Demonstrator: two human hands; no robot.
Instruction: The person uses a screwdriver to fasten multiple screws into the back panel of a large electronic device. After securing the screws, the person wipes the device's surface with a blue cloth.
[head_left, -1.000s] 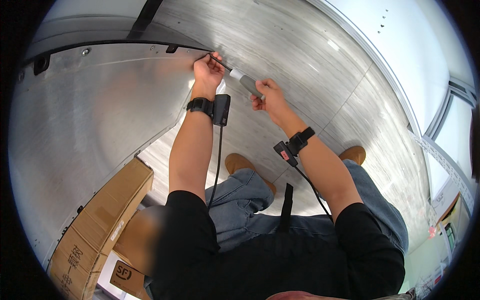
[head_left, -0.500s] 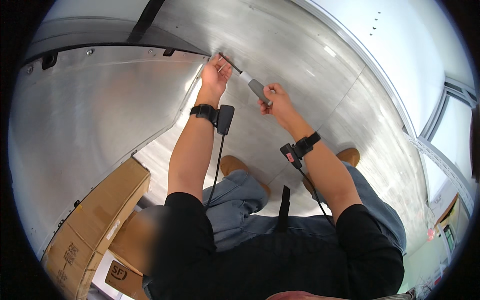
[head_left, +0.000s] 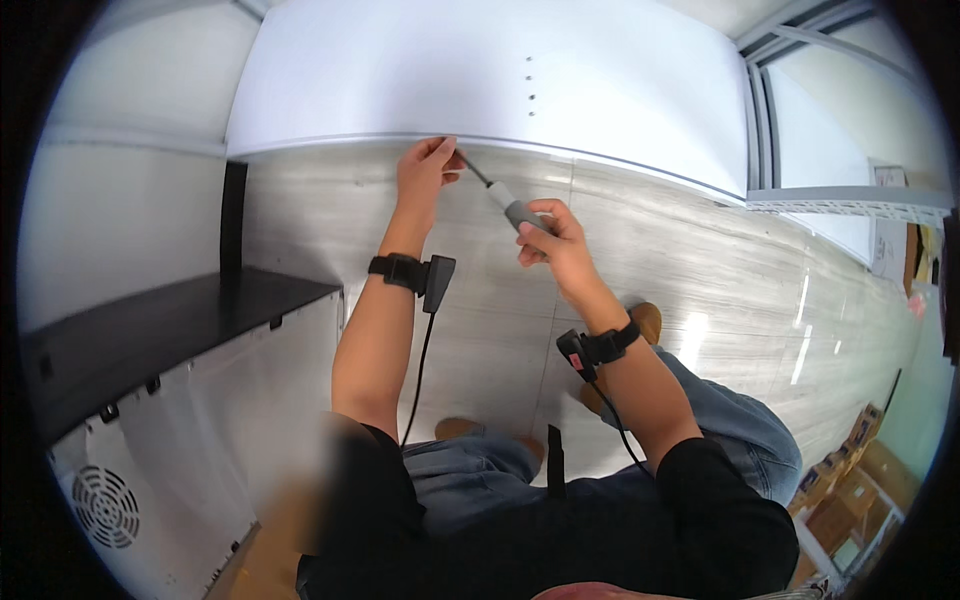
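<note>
Head view: right fingers (head_left: 545, 207) gripped grey-handled screwdriver (head_left: 502, 197); long axis slanted forward-left toward left fingers (head_left: 442, 152), whose pinch was unclear.

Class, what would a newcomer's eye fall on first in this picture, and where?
First, the grey-handled, dark-shafted screwdriver above centre, in the grip of the right hand, its tip by the left hand. Next, the large flat white panel spanning the top. Lower left, a round, dark-slotted vent stands out.
</note>
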